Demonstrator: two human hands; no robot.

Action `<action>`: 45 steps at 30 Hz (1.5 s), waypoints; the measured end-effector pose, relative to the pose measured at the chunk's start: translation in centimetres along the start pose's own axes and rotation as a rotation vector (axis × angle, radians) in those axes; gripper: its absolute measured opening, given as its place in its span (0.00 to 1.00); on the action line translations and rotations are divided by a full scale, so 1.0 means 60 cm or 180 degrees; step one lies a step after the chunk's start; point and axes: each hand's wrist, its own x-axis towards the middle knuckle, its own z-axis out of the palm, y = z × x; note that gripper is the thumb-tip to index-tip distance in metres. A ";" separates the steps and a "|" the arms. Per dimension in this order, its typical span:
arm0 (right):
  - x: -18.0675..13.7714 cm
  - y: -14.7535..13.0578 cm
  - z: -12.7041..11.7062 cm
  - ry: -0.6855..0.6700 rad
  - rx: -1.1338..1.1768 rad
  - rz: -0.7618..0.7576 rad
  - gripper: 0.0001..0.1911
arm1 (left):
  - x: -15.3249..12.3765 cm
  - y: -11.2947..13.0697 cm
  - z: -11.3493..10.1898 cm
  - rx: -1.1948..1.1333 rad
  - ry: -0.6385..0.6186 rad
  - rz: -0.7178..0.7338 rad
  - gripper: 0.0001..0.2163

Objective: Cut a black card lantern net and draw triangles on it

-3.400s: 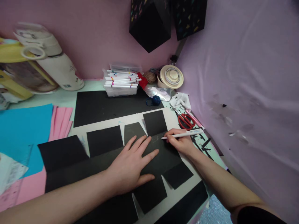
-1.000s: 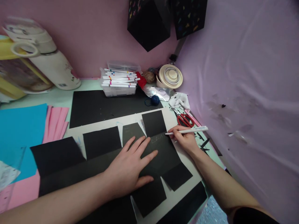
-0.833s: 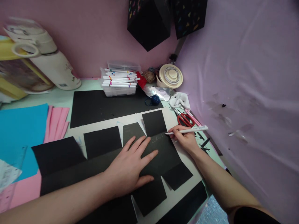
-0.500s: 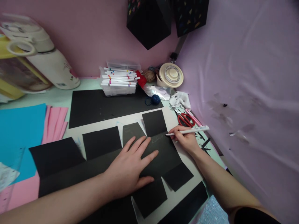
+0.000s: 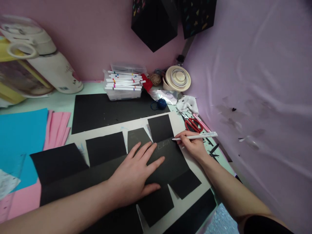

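Presses the left hand flat on the black cut-out paper, fingers spread open, gripping nothing. Pinches a white pen in the closed right hand, tip touching the paper just beyond the left fingertips, beside faint pale marks. Shows red scissors just past the right hand, a tub of markers farther back on the tabletop.

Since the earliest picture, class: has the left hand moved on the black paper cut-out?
No. The left hand lies flat on the black paper cut-out, fingertips at the same upper flap as before.
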 end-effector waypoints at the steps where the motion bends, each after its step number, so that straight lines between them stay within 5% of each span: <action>1: 0.000 0.000 0.000 -0.0003 -0.0010 -0.0006 0.11 | 0.000 0.000 -0.001 -0.0006 0.0013 -0.0002 0.33; 26: 0.000 -0.001 -0.002 -0.0105 -0.0133 -0.0191 0.10 | -0.001 0.000 -0.002 0.0034 -0.0024 -0.0009 0.33; 45: 0.001 0.010 0.003 0.0380 0.0205 0.0138 0.10 | 0.001 0.000 -0.002 0.0072 -0.0080 -0.0001 0.33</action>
